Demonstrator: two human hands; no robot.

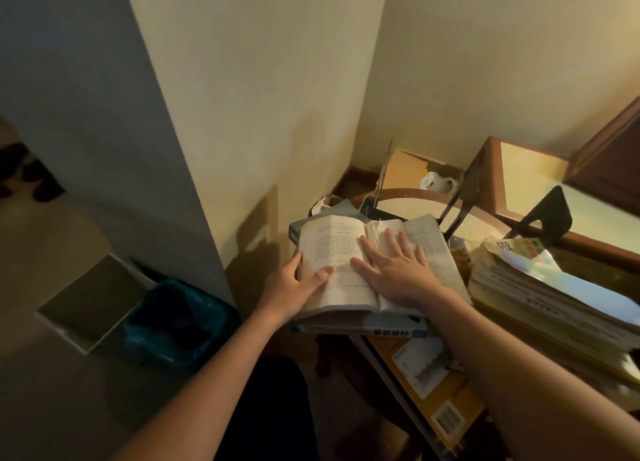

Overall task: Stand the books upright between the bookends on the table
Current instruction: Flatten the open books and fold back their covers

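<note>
An open book (334, 249) with printed pages lies flat on top of a blue-covered book (363, 327) at the table's left edge. My left hand (298, 280) grips the open book's left edge, thumb on the page. My right hand (394, 266) lies flat, fingers spread, across the gutter and right page. Black metal bookends stand behind: one (381, 183) at the back left, one (465, 190) in the middle, one (543, 218) to the right. A stack of books (540, 298) lies flat on the right. A yellow book (436, 391) juts over the near edge.
The round wooden table's rim (408, 194) curves behind the books. A teal-lined waste bin (176, 322) and a white box (93, 301) stand on the floor to the left. A cardboard box (408, 170) sits in the corner, and a wooden desk (519, 180) is at the right.
</note>
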